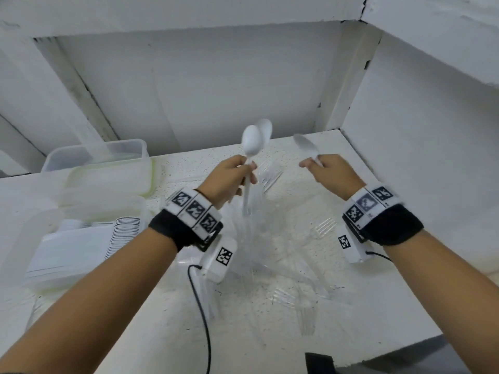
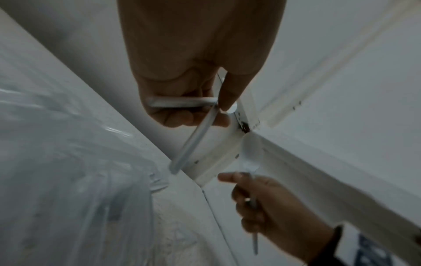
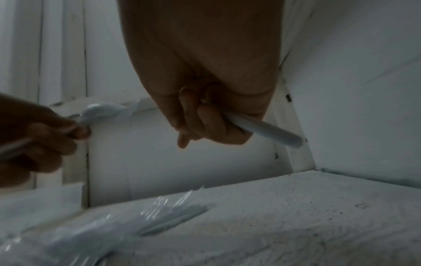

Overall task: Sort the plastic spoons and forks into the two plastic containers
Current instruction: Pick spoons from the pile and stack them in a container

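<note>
My left hand (image 1: 237,174) grips two white plastic spoons (image 1: 252,143) by their handles, bowls up, above the table's middle. In the left wrist view their handles (image 2: 193,138) cross under my fingers (image 2: 182,117). My right hand (image 1: 324,168) holds one white spoon (image 1: 305,144), raised at the right; its handle (image 3: 264,129) sticks out of my curled fingers (image 3: 205,122). Clear plastic forks (image 1: 270,179) lie scattered on the speckled white table (image 1: 351,306). A clear empty container (image 1: 102,157) stands at the back left. A nearer container (image 1: 75,244) holds stacked white cutlery.
White walls close in at the back and right, with a corner post (image 1: 348,82). A black cable (image 1: 199,306) runs from my left wrist unit across the table. A clear lid (image 1: 108,182) rests between the containers. A dark object (image 1: 321,363) sits at the front edge.
</note>
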Available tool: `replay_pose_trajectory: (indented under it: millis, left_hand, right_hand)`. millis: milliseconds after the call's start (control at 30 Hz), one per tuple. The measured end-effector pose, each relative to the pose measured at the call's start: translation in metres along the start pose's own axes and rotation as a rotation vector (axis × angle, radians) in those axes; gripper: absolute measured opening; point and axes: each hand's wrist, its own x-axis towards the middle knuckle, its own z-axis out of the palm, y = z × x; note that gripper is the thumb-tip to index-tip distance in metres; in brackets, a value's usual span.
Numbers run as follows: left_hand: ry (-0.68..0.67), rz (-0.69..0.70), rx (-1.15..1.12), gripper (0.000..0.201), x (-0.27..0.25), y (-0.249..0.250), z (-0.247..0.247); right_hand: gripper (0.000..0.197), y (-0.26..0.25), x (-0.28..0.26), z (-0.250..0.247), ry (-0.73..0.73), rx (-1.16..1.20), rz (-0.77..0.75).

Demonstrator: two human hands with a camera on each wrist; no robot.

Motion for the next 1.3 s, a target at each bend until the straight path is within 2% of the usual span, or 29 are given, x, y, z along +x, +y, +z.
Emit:
replay_pose_trajectory:
  millis: [67,133,167,267,400,500,700,800,933,1067,1167,1300]
  left_hand:
    - [0.035,-0.073,-0.116,0.014,-0.015,-0.007,-0.021]
    - [0.064,-0.131,-0.190,0.014,-0.028,-0.014,-0.040]
    - [0.086,-0.152,-0.193,0.014,-0.033,-0.018,-0.047]
    - [0.180,-0.198,-0.157,0.013,-0.043,-0.028,-0.063]
    - [0.253,-0.239,-0.122,0.013,-0.046,-0.037,-0.074]
    - [0.267,-0.242,-0.074,0.009,-0.044,-0.038,-0.071]
    - [0.221,-0.233,0.041,0.011,-0.034,-0.031,-0.057]
    - [0.195,-0.238,0.075,0.012,-0.029,-0.030,-0.051]
    - [0.161,-0.231,0.127,0.010,-0.025,-0.029,-0.046]
    - [0.133,-0.209,0.191,0.008,-0.018,-0.028,-0.041]
    - [0.121,-0.185,0.256,0.008,-0.013,-0.026,-0.035]
    - [0.108,-0.149,0.361,0.007,0.000,-0.024,-0.025]
  right_hand:
    - [0.038,-0.006,0.010,0.015,-0.113,-0.139,-0.044]
    - [0.032,-0.009,0.020,0.030,-0.224,-0.285,-0.104]
    - [0.026,-0.010,0.024,0.037,-0.270,-0.349,-0.135]
    - [0.028,-0.009,0.033,0.054,-0.356,-0.514,-0.170]
    - [0.034,-0.006,0.036,0.064,-0.368,-0.667,-0.213]
    - [0.029,-0.006,0.034,0.062,-0.368,-0.732,-0.243]
    - [0.027,-0.004,0.026,0.063,-0.408,-0.768,-0.281]
    - [0.021,-0.004,0.022,0.055,-0.432,-0.836,-0.315]
    - [0.011,-0.007,0.019,0.032,-0.433,-0.807,-0.313]
    - [0.029,-0.013,0.016,0.008,-0.425,-0.807,-0.313]
    - [0.011,-0.019,0.011,-0.009,-0.409,-0.891,-0.332]
    - [0.034,-0.029,0.005,-0.023,-0.432,-0.878,-0.254]
